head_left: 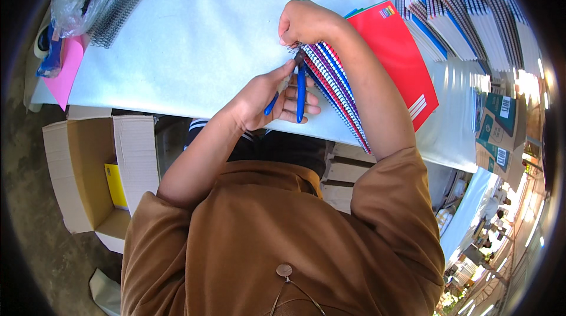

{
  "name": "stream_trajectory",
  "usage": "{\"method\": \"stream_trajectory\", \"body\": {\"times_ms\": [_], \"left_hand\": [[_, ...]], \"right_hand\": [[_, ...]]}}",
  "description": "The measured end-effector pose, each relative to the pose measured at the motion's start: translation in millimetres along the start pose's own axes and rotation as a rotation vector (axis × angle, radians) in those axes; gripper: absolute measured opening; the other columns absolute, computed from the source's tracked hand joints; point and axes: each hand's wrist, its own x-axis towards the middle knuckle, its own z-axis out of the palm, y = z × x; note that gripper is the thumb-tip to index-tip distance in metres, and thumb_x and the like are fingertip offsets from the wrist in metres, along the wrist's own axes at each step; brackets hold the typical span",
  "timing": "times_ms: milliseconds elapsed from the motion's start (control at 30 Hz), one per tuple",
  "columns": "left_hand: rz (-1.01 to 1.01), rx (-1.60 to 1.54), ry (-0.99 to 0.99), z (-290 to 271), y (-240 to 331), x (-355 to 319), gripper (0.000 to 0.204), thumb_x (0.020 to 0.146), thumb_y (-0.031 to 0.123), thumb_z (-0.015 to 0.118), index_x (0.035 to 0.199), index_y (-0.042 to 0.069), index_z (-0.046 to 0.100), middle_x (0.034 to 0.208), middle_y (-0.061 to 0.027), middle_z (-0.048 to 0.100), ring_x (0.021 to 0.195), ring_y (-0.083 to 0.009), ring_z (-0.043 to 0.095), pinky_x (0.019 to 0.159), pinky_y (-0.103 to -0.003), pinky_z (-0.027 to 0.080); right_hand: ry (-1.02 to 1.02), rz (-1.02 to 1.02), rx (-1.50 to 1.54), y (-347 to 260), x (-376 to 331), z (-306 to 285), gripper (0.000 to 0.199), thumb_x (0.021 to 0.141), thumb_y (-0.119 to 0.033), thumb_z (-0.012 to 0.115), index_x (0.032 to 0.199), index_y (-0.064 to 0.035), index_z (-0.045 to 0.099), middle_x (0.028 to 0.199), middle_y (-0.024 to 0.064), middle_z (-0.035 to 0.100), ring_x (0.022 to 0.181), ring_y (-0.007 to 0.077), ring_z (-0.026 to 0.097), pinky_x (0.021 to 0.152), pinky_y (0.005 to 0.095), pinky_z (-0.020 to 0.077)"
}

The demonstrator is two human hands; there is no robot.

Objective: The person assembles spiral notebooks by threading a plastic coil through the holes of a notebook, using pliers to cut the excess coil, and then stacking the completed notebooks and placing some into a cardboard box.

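Note:
A stack of spiral notebooks (pixel 389 59), the top one with a red cover, lies on the table in front of me. Its coil bindings (pixel 337 87) in blue, red, purple and white face my left hand. Pliers with blue handles (pixel 301 95) rest in my left hand (pixel 259 99), the handles spread apart and the fingers partly stretched out. The dark jaws of the pliers touch the far end of the bindings. My right hand (pixel 308 23) is curled closed just above the jaws, pinching loose wire loops (pixel 293 48) at the coil end; its fingertips are partly hidden.
White cloth covers the table (pixel 194 50). Stacked notebooks (pixel 466 15) stand at the far right. Dark wire coils (pixel 127 3), a plastic bag (pixel 82 0) and a pink sheet (pixel 66 71) lie far left. Below left is an open cardboard box (pixel 76 174); printed cartons (pixel 501 127) are at right.

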Motion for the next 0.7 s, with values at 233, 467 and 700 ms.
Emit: {"method": "stream_trajectory", "body": {"times_ms": [233,467,700], "left_hand": [[0.034,-0.420,-0.686,-60.6,-24.5,33.5,0.052,0.097,0.049,0.025,0.111,0.005,0.049,0.095,-0.0140,0.059,0.097,-0.0295,0.061,0.075,-0.040,0.051],[0.031,0.036,-0.043,-3.7,1.5,-0.4,0.057,0.096,0.051,0.022,0.114,0.004,0.049,0.096,-0.0153,0.059,0.098,-0.0304,0.061,0.078,-0.043,0.051],[0.006,0.061,-0.060,-2.4,3.4,-2.7,0.059,0.095,0.052,0.023,0.115,0.003,0.049,0.098,-0.0154,0.059,0.099,-0.0320,0.060,0.078,-0.046,0.051]], "right_hand": [[-0.005,-0.014,0.036,-5.1,-0.5,-2.3,0.020,0.069,-0.007,0.069,0.084,0.0051,0.067,0.075,0.0165,0.067,0.069,0.0218,0.066,0.066,0.0308,0.0508],[0.002,-0.004,0.072,-1.5,-0.9,-2.3,0.020,0.068,-0.008,0.070,0.084,0.0045,0.067,0.075,0.0167,0.067,0.069,0.0220,0.065,0.067,0.0311,0.0508],[0.011,0.004,0.058,-2.1,-1.2,-3.3,0.022,0.068,-0.009,0.070,0.085,0.0033,0.068,0.077,0.0165,0.067,0.070,0.0227,0.065,0.068,0.0315,0.0504]]}}
